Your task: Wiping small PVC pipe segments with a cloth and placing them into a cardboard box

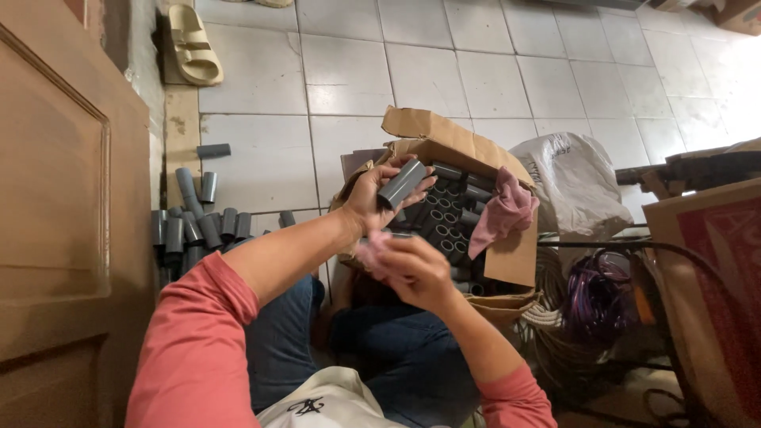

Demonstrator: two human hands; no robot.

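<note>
My left hand point(374, 192) grips a short grey plastic pipe piece point(402, 182), held tilted above an open cardboard box point(507, 257). The box is packed with several more grey pipe pieces point(449, 218) stacked end-on. Just below, my right hand point(412, 268) is closed on a small pink cloth point(369, 254) that shows at its left side. Another pink rag point(503, 212) hangs over the box's right wall. Both arms wear salmon-pink sleeves, and my jeans-clad legs lie under the box.
Several loose grey pipe pieces point(198, 226) lie on the white tiled floor beside a wooden door point(55, 214). A beige sandal point(190, 43) rests far back. A white plastic bag point(575, 178), coiled cables point(594, 301) and a red-printed carton point(713, 293) crowd the right.
</note>
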